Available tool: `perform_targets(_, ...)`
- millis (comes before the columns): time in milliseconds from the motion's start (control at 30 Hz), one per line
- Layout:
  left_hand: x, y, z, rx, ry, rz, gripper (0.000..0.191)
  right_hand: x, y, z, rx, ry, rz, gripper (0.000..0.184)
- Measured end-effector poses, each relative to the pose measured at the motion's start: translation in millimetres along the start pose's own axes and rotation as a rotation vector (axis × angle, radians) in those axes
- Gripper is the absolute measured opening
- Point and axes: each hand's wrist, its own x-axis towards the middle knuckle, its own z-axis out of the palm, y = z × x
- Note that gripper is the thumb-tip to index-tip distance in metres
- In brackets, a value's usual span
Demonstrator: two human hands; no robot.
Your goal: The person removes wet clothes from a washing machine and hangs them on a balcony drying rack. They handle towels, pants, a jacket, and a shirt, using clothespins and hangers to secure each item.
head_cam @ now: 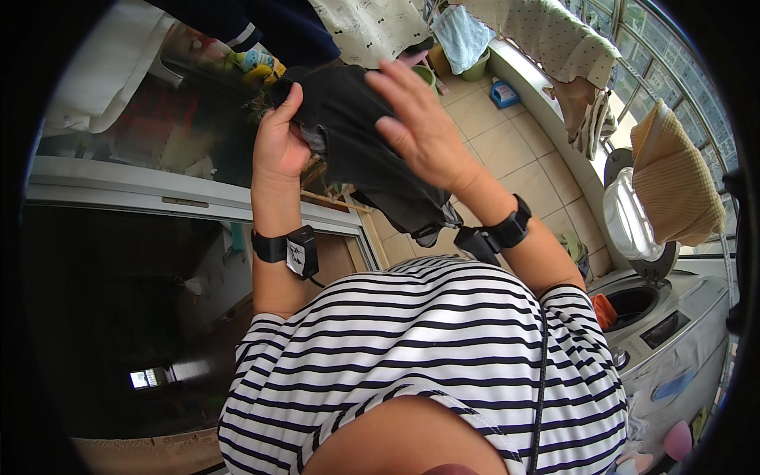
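A dark garment [368,136], black or charcoal with a greyish inner side, hangs in front of me at the upper middle. My left hand [284,139] grips its upper left edge, thumb on top, fingers partly hidden behind the cloth. My right hand [421,127] is flat with its fingers apart, over the garment's right side; whether the palm touches the cloth cannot be told. The lower end of the garment hangs loosely near my striped shirt. Dark straps with small black boxes sit on both my forearms.
A top-loading washing machine [653,332] with its lid [635,214] raised stands at right, orange cloth at its opening. Laundry hangs above, including a tan knitted cloth [677,172]. A blue bottle [504,93] stands on the tiles. A sliding-door frame [148,193] runs at left.
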Motion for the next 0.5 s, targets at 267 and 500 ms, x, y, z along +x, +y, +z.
perform_targets(267,-3,46,-34,0.047,0.091,0.109,0.029,-95,14,-26,0.099,-1.343,0.313,0.030)
perform_targets(500,-4,15,-10,0.142,-0.004,0.135,0.025,48,-30,28,0.433,-0.287,0.174,0.066)
